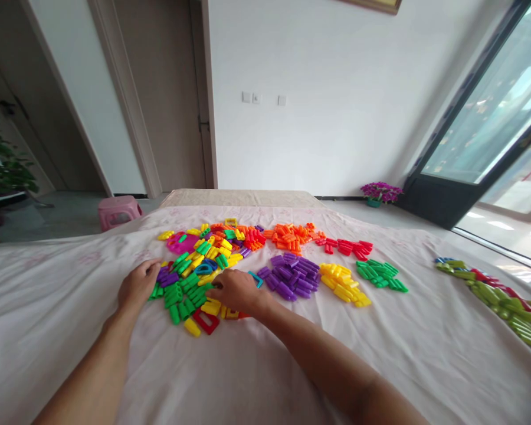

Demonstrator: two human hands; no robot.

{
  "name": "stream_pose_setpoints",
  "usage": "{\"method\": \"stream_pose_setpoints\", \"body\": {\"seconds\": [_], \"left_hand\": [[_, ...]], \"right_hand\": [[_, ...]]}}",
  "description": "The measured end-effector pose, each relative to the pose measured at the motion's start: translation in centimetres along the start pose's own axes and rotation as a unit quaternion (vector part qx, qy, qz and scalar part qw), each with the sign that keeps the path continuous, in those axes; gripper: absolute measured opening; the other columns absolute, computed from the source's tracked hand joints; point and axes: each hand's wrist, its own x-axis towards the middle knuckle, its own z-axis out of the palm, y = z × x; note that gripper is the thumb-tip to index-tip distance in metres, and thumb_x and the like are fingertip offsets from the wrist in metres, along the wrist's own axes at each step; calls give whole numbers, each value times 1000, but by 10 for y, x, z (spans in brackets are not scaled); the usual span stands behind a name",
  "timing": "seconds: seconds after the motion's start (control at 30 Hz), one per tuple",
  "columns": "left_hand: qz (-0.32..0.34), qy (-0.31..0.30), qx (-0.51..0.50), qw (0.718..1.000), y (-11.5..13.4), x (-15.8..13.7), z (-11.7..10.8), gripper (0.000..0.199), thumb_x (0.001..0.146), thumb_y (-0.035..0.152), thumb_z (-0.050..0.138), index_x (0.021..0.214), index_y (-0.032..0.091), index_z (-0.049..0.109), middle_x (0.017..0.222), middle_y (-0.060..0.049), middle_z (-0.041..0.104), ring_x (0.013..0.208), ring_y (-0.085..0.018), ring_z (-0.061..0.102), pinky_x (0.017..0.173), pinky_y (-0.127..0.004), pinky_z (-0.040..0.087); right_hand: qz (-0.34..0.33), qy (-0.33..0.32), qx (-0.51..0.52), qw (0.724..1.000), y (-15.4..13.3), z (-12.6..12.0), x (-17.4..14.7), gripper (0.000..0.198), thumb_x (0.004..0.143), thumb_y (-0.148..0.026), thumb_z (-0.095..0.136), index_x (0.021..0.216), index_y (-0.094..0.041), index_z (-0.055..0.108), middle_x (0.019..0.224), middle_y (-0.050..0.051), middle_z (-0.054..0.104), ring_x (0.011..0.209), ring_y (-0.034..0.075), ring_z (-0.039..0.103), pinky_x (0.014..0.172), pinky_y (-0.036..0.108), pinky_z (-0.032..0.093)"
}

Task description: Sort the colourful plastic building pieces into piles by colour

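Note:
A mixed pile of plastic building pieces (pixel 190 283) in green, yellow, purple, red and blue lies on the cloth between my two hands. My left hand (pixel 137 286) is at the pile's left edge, beside some purple pieces (pixel 168 276). Its fingers are curled together, and anything between them is hidden. My right hand (pixel 236 289) reaches over the pile's right side, fingers bent down among green pieces (pixel 197 295) and yellow ones. Those fingers look closed, but I cannot make out what they grip. A red frame-shaped piece (pixel 206 321) lies just below.
Sorted heaps lie to the right: purple (pixel 294 276), yellow (pixel 343 283), green (pixel 380 274), orange (pixel 292 236) and red (pixel 347 247). Olive-green pieces (pixel 500 298) spread along the far right. A pink stool (pixel 119 212) stands beyond the cloth (pixel 194 389), at left.

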Motion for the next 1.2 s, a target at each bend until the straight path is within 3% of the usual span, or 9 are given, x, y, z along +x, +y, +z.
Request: {"method": "stream_pose_setpoints", "body": {"seconds": [0.1,0.2,0.37,0.63,0.77,0.87,0.97,1.1,1.2], "left_hand": [[1,-2,5,1000,0,2,0,45,87,50,47,116,26,72,117,-7,73,104,-29,66,83,-34,51],[-6,-7,12,1000,-1,3,0,46,88,50,44,117,27,72,117,-6,73,103,-27,66,82,-32,50],[-2,-24,17,1000,-4,7,2,45,89,50,44,118,29,71,115,-4,73,99,-25,66,79,-30,49],[29,-32,46,998,-18,18,11,46,90,52,43,118,27,70,104,-8,74,83,-27,65,71,-35,49],[31,-39,54,997,-21,18,12,46,91,53,41,118,29,69,106,-6,74,86,-27,65,72,-35,50],[31,-42,51,997,-21,19,13,45,91,51,41,119,28,68,109,-7,73,88,-28,66,75,-36,51],[33,-35,51,998,-19,18,12,45,91,51,41,119,28,68,112,-7,73,92,-30,66,76,-38,51],[35,-42,32,998,-11,12,10,44,90,49,43,120,28,69,115,-6,72,97,-27,66,80,-35,51],[43,-28,1,999,-5,7,8,42,88,47,46,116,28,71,111,-4,74,96,-23,67,80,-30,50]], "right_hand": [[17,-14,4,1000,4,6,10,27,92,-42,54,83,-22,70,84,4,71,73,17,63,61,24,40],[4,30,92,995,18,2,6,27,95,-36,50,80,-20,67,77,1,67,67,12,56,59,22,35],[35,119,177,976,75,-27,-29,28,97,-33,44,85,-18,63,73,-1,64,64,11,54,59,21,37],[284,306,5,909,208,-105,-128,33,93,-36,45,103,-18,71,93,7,72,81,19,62,69,26,42],[435,295,-80,847,252,-131,-176,39,94,-40,42,109,-21,73,101,10,73,89,23,64,71,30,41],[496,291,-116,810,266,-142,-199,40,94,-38,42,116,-23,71,110,11,72,99,26,63,77,33,43],[470,342,-120,805,259,-141,-196,40,95,-35,41,122,-23,69,116,10,71,108,27,61,85,35,44],[295,353,-25,888,213,-115,-146,32,93,-29,47,111,-20,72,111,10,73,100,23,65,88,35,47],[148,283,22,947,150,-83,-97,23,90,-24,55,103,-25,73,105,5,74,96,20,67,87,31,48]]}}
